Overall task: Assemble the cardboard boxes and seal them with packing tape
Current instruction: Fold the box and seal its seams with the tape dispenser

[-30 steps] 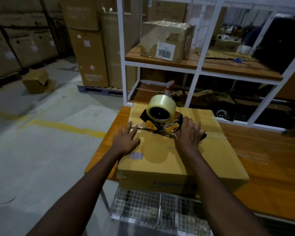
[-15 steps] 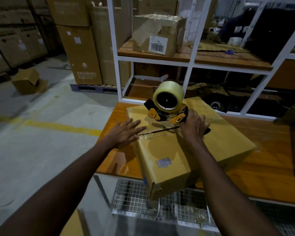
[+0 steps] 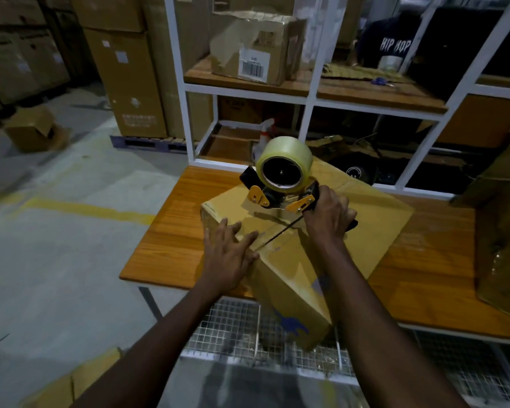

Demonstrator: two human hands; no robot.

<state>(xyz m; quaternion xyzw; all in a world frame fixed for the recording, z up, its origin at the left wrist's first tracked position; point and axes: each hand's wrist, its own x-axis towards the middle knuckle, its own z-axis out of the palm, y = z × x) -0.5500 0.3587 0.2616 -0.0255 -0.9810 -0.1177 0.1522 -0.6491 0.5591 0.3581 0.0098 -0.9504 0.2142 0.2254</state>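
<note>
- The cardboard box (image 3: 292,278) lay on the table (image 3: 171,231). One second before, we had it square to the table's near edge. It had since been turned, so that one corner pointed at us and overhung that edge.
- The seam (image 3: 277,235) between the top flaps showed as a dark open line running diagonally to the table's edges. We saw no tape bridging it at this stretch.
- The tape dispenser (image 3: 280,184) stood on the box top, on the side toward the table's far edge, with its roll upright.
- The right hand (image 3: 327,219) had changed from lying spread over the box top to gripping the dispenser handle, fingers curled round it.
- The left hand (image 3: 230,254) remained flat on the box top beside the seam, fingers spread, pressing the flap down.
- We judged that the turn aligned the seam for a pull of tape toward the table's near edge, and that sealing of this seam had not yet been completed.
- A wire-mesh shelf (image 3: 233,334) sat below the table's near edge, and white shelving (image 3: 309,98) rose beyond its far edge.
</note>
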